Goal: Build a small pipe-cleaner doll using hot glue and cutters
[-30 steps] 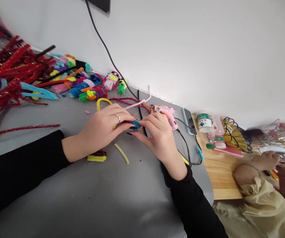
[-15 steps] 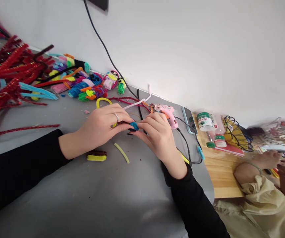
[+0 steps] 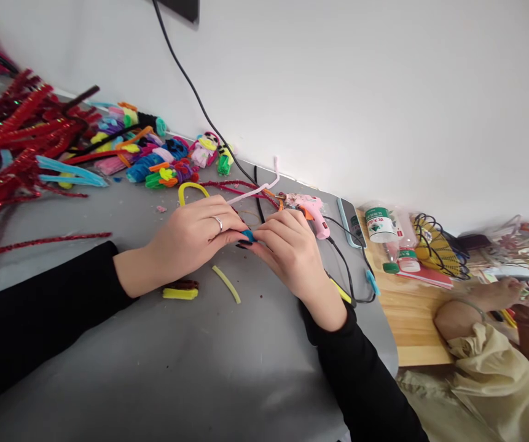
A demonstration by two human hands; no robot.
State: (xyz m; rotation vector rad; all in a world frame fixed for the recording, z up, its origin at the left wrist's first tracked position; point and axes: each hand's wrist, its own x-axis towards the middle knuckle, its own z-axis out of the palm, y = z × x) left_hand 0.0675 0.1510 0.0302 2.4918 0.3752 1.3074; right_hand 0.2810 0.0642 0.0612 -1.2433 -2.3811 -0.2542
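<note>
Between my fingertips is a small blue fuzzy pipe cleaner piece (image 3: 248, 235), mostly covered by the fingers. My left hand (image 3: 202, 236), with a ring on one finger, pinches it from the left. From the right, my right hand (image 3: 290, 248) grips the same piece with thumb and fingers. A dark bit shows just under the fingertips; I cannot make out what it is. Behind my left hand curves a yellow pipe cleaner (image 3: 190, 187). Nearer me lie a pale yellow strip (image 3: 226, 284) and a short yellow bundle (image 3: 180, 293) beside a brown one.
A pink glue gun (image 3: 308, 212) lies beyond my right hand, its cord running right past a phone (image 3: 349, 221). Red tinsel stems (image 3: 19, 135) and colourful pipe cleaner figures (image 3: 153, 159) fill the back left. Bottles (image 3: 381, 227) stand on a wooden table, where another person's arm (image 3: 460, 319) rests.
The fingers have closed in slightly around the blue piece, so less of it shows. My left hand has shifted a little; the objects on the table stay put.
</note>
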